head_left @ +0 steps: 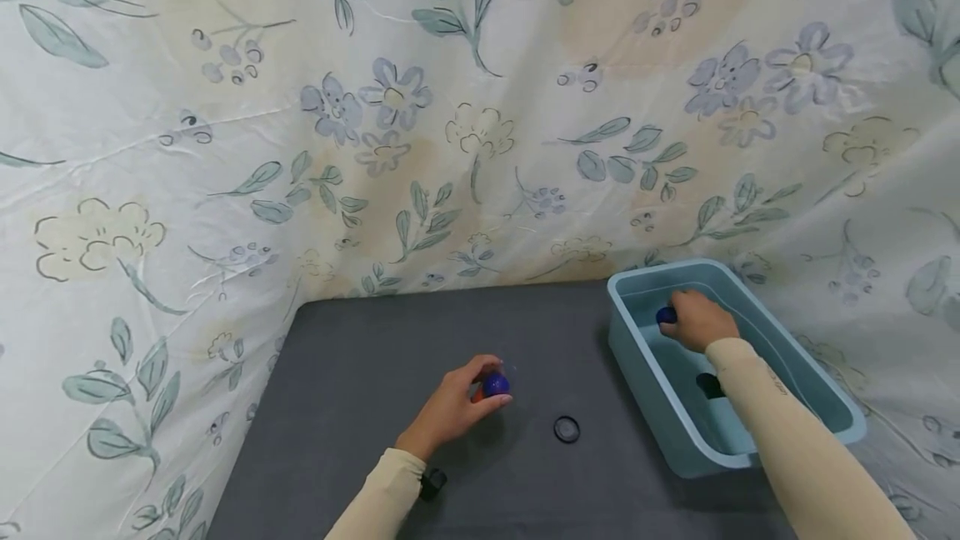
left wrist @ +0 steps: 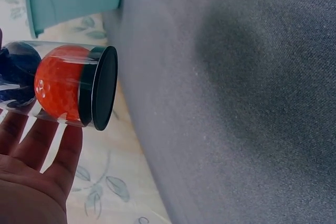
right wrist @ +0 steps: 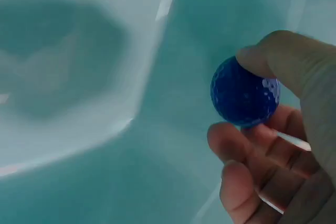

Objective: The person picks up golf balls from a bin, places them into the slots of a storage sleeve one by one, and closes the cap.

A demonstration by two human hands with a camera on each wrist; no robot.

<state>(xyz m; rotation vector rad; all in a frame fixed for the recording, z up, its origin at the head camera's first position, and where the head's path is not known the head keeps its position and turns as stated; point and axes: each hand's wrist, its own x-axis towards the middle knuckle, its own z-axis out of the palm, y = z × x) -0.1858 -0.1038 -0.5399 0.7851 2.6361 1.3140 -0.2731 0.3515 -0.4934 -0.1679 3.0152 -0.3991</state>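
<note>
A clear tube [left wrist: 63, 85] is gripped in the left hand [head_left: 450, 407] above the grey mat [head_left: 360, 373], its fingers [left wrist: 52, 150] curled beneath the tube and its black cap [left wrist: 103, 87] closed at one end. An orange ball [left wrist: 60, 87] is seen pressed against that cap inside the tube, with a dark blue ball [left wrist: 16, 72] packed just behind it. Inside the light blue tub [head_left: 817, 407], at the mat's right edge, a blue golf ball [right wrist: 244, 92] is pinched between the thumb and fingertips of the right hand [head_left: 697, 322], held clear of the tub's floor. A dark object [head_left: 708, 384] is seen lying on the tub's floor nearer the person, too shadowed to be identified. A small black ring [head_left: 567, 429] is laid flat on the mat between the left hand and the tub. The scene is backed by a floral cloth [head_left: 420, 107] draped behind and beside the mat
</note>
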